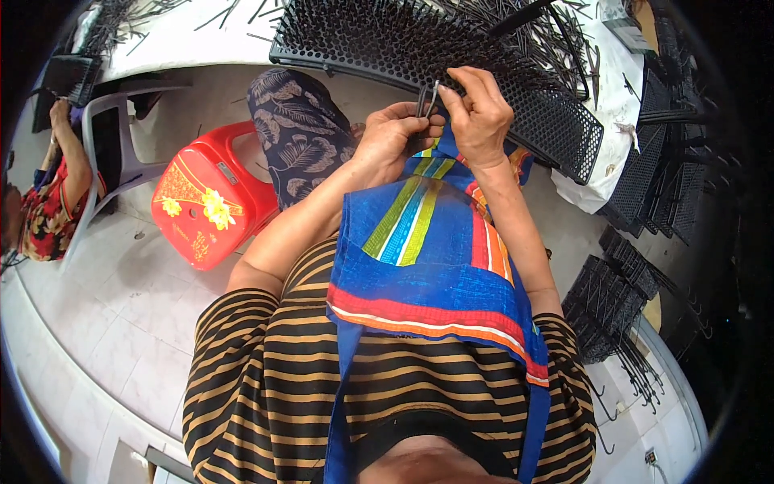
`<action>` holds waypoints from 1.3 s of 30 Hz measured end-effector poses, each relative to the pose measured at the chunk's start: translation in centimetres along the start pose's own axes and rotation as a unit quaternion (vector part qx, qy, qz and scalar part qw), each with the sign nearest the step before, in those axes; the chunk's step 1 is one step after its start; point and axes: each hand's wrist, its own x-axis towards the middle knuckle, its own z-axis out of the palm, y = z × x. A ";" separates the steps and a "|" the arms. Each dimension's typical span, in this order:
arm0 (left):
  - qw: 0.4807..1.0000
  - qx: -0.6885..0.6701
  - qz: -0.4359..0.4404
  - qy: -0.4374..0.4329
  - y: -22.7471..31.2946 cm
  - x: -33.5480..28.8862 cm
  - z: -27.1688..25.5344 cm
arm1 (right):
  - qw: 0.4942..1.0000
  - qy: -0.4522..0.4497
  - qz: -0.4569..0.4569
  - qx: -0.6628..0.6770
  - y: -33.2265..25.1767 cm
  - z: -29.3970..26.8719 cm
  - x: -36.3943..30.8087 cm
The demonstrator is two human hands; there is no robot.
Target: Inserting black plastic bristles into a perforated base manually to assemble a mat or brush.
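Observation:
My left hand (391,137) is closed, with a few thin dark strips (422,98) upright between thumb and fingers. Close beside it my right hand (481,117) pinches a slim silvery piece (435,93) between thumb and forefinger. That piece is too small to tell its kind; its lower end comes close to the left fingertips. Both hands are above my lap, at the near edge of a long black perforated rack (556,129). Many dark pegs or strips stand in the rack's holes over its left and middle parts, while bare holes show toward its right end.
Loose black strips (556,48) lie on the white-covered table (193,40). A red plastic stool (211,202) stands at my left, and beyond it another person's arm (72,149) shows beside a pale chair (121,137). Black perforated panels (657,161) and hooked black racks (609,302) are at my right.

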 end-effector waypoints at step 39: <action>1.000 0.003 -0.004 -0.001 -0.3 0.5 0.6 | 0.913 0.113 0.210 0.331 1.9 -1.4 0.4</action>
